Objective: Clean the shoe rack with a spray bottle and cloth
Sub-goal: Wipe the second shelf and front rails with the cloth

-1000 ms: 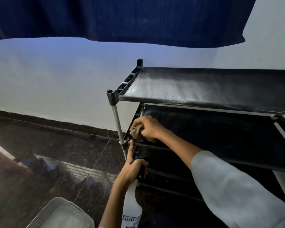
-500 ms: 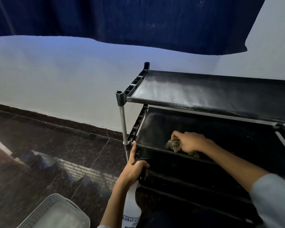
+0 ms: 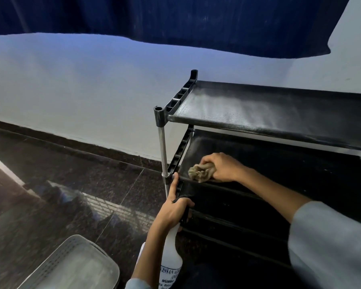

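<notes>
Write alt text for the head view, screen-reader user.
A person's right hand presses a crumpled tan cloth onto the second shelf of a black shoe rack, near its front left corner. The left hand grips a white spray bottle below, beside the rack's metal post.

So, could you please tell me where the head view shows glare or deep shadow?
Head view: pale sheen across the shoe rack's top shelf; bright reflections on the polished floor; lower shelves in deep shadow, detail lost; wide-angle bending at the edges.
</notes>
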Demonstrator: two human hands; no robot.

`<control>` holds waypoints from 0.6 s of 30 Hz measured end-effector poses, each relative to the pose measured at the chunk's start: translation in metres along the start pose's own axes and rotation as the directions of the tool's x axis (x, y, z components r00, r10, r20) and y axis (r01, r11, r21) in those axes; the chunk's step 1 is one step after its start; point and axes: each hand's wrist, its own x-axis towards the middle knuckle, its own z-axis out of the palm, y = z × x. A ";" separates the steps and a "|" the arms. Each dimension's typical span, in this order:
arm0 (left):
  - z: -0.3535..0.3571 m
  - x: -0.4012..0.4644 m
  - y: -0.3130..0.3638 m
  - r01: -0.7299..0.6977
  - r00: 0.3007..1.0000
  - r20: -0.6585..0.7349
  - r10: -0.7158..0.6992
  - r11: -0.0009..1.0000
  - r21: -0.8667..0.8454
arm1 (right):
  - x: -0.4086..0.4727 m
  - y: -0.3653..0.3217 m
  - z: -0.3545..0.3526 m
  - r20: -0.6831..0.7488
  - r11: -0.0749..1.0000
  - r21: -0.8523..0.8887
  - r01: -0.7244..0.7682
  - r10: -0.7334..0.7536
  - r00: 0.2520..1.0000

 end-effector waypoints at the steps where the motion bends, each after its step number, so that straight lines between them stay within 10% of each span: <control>1: 0.000 0.001 -0.002 -0.001 1.000 -0.009 0.001 1.000 0.003 | -0.006 0.007 -0.004 0.012 1.000 -0.019 -0.016 0.016 1.000; 18: -0.004 0.006 0.000 0.010 0.999 0.033 -0.010 1.000 0.014 | 0.034 -0.036 0.024 -0.325 0.986 -0.005 -0.165 0.154 0.933</control>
